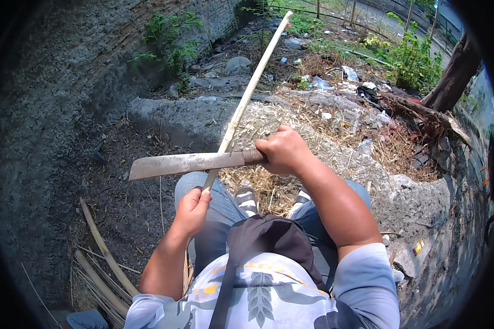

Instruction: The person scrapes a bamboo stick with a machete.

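My left hand (191, 210) is closed around the near end of a long, pale peeled pole (246, 98), probably bamboo, that slants away from me to the upper right. In my right hand (284, 151) is the dark handle of a machete (184, 163). Its broad, worn blade points left and lies across the pole, a little beyond my left fingers. Whether the edge bites into the pole cannot be seen. Pale shavings (263, 123) are scattered on the ground around the pole.
Several long strips (105, 252) lie at lower left beside my leg. A rough wall (55, 109) rises on the left. Ahead are a low concrete ledge (170, 116), litter (322, 83) and a leaning tree trunk (456, 74). A black bag (271, 241) rests at my lap.
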Demonstrator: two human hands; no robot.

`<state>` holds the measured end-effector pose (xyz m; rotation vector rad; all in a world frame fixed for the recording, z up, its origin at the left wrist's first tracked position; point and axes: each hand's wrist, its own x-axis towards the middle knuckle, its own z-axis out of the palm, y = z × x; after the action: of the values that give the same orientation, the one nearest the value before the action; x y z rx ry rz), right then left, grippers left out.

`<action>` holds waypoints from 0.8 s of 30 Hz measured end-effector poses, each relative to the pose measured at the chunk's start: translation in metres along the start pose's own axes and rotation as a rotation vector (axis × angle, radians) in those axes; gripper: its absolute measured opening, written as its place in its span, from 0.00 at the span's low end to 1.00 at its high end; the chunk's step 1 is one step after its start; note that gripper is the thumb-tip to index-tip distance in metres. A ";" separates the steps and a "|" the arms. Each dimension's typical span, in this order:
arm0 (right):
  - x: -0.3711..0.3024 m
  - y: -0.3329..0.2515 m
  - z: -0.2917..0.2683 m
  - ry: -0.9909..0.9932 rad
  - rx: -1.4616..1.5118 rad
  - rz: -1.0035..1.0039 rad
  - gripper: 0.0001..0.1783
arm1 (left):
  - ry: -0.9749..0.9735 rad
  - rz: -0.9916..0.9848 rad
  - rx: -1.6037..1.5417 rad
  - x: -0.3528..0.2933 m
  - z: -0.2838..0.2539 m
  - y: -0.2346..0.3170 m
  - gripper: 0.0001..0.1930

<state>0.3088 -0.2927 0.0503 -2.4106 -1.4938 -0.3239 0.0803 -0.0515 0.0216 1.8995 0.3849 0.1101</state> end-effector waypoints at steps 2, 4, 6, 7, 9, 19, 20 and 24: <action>0.001 0.014 -0.004 0.040 -0.031 0.072 0.08 | -0.006 -0.013 0.011 -0.004 -0.004 0.001 0.13; -0.005 0.036 0.000 -0.007 0.012 0.176 0.09 | -0.020 -0.029 -0.022 -0.003 -0.005 0.003 0.13; -0.005 0.036 0.005 -0.014 -0.013 0.183 0.10 | -0.026 -0.081 -0.013 0.000 -0.001 0.001 0.13; -0.005 0.034 0.007 -0.015 -0.015 0.182 0.10 | -0.027 -0.094 -0.018 0.003 -0.002 -0.004 0.13; -0.004 0.018 0.004 -0.003 0.018 0.169 0.10 | -0.024 -0.087 -0.013 0.003 -0.002 -0.010 0.13; -0.004 0.036 0.001 -0.032 0.061 0.228 0.09 | -0.012 0.065 0.119 -0.003 -0.004 -0.003 0.13; -0.007 0.035 0.002 0.008 0.058 0.210 0.09 | -0.017 0.080 0.135 -0.001 -0.002 -0.006 0.14; 0.002 0.000 -0.004 -0.068 0.052 0.100 0.08 | -0.034 -0.093 -0.015 -0.003 -0.004 -0.008 0.13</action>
<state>0.3102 -0.2921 0.0545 -2.4668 -1.3852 -0.1811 0.0748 -0.0464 0.0159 1.8627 0.4473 0.0190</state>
